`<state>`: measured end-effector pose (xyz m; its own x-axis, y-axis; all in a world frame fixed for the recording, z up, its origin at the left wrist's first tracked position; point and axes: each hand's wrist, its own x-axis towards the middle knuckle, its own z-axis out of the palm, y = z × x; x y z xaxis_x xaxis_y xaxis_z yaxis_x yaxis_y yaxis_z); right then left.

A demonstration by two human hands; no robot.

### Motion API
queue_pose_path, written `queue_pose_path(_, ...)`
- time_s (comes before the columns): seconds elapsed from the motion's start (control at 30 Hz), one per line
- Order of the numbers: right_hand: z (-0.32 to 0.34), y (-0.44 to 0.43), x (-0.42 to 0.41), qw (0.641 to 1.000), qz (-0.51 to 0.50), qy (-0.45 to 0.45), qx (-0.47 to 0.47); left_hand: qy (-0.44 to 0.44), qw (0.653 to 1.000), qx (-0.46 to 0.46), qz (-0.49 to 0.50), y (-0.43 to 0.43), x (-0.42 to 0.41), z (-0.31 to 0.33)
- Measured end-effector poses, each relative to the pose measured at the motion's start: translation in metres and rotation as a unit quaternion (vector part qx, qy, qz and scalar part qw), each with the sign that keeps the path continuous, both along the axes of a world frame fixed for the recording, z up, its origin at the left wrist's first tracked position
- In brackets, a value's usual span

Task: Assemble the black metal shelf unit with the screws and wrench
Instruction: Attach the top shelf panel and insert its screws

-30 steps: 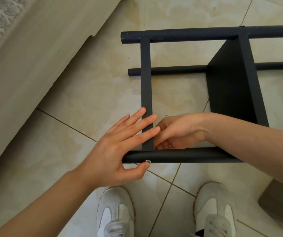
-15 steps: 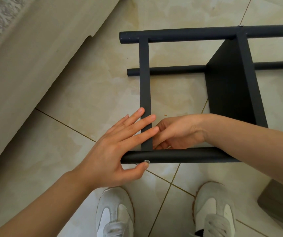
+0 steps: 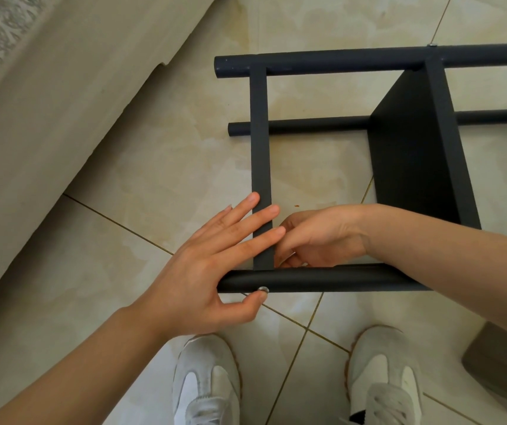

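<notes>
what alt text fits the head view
A person's left hand lies across the flat black metal crossbar of a shelf frame, thumb on a silver screw head in the near round black tube; the right hand curls behind that joint.

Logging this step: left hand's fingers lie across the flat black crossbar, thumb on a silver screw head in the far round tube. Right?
No: in the head view the left hand has its thumb on the silver screw head in the near round black tube; its fingers cross the flat black crossbar.
</notes>
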<state>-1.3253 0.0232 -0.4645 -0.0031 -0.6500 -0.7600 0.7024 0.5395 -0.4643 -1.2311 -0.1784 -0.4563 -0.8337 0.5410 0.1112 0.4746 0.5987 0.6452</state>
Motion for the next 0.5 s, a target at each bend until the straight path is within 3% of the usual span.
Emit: queue_pose_path(0.5, -0.0005, 0.0001, 0.0004, 1.000, 0.013, 0.021, 0.007, -0.006, 1.000, 0.005, -0.003, 0.0002, 0.0005, 0.0002)
